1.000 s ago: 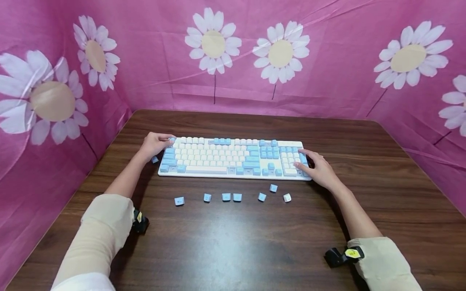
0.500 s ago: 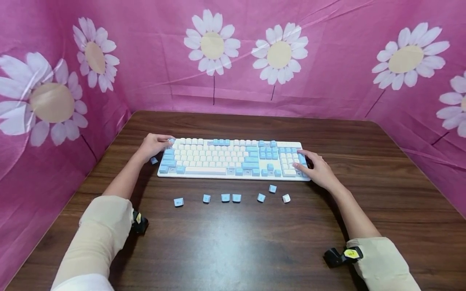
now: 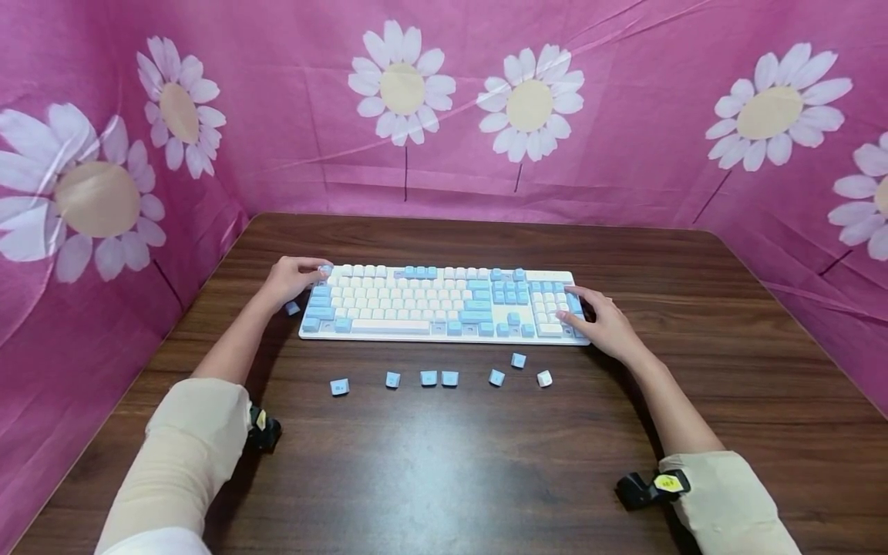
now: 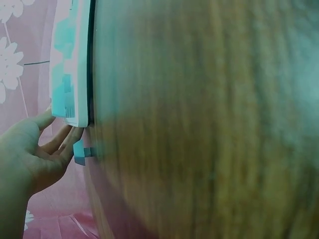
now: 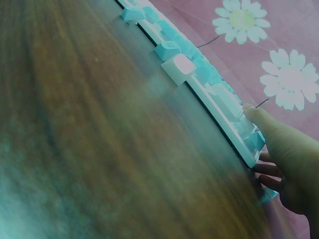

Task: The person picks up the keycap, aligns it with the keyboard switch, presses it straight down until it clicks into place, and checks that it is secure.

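A full-size keyboard (image 3: 398, 304) with white and light blue keycaps lies flat on the wooden table. Some key positions along its bottom and top rows show bare, without caps. At its left end, my left hand (image 3: 286, 280) grips the top corner, thumb on the upper side and fingers along the edge, as the left wrist view also shows. My right hand (image 3: 605, 324) holds the opposite end, its thumb (image 5: 252, 113) over the number pad and its other fingers at the side edge. One blue keycap (image 4: 79, 152) lies just beyond the left hand's fingertips.
Several loose blue keycaps (image 3: 428, 378) and a white keycap (image 3: 544, 378) lie in a rough row in front of the keyboard. Another blue keycap (image 5: 269, 194) shows by the right fingers. A pink flowered cloth (image 3: 458, 185) hangs behind and beside the table (image 3: 430, 478).
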The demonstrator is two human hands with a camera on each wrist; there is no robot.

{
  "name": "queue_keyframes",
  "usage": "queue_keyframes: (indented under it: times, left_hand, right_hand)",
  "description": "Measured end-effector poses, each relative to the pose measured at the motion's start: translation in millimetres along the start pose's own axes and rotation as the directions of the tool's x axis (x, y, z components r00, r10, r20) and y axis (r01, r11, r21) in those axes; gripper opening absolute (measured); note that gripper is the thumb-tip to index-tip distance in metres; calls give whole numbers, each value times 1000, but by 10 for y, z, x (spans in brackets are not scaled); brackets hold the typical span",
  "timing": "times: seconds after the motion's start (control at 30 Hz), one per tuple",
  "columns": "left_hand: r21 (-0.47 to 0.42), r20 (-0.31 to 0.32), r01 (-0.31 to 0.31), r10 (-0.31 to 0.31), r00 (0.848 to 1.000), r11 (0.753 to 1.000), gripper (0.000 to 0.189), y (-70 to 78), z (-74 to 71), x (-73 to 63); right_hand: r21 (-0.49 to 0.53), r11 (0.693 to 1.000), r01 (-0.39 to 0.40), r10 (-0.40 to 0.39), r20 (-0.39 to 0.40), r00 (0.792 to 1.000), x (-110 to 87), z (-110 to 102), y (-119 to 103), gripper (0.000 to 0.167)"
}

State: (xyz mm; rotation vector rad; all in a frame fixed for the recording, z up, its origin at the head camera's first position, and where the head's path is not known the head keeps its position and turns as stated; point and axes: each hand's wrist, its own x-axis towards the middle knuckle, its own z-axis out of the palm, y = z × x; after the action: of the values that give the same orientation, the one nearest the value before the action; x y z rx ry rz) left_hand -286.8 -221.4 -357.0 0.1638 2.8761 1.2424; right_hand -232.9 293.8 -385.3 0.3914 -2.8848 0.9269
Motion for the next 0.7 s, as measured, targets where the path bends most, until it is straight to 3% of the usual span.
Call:
queue_keyframes:
  times: [0.17,0.4,0.7]
  left_hand:
    - [-26,12,15,-15,1000,1000,33,15,-6,-13]
    - [-8,6,-12,12,1000,1000,35,26,-29,-45]
    - [-5,-57,-50,49,997,999,34,7,-144,-148]
  right_hand:
    - [4,1000,0,0,0,1000,-4,1,1,61]
    - [8,1000,-4,4,2,1000,-11,2,-8,62]
    - [12,1000,-10,10,6,1000,-16,-17,-19,61]
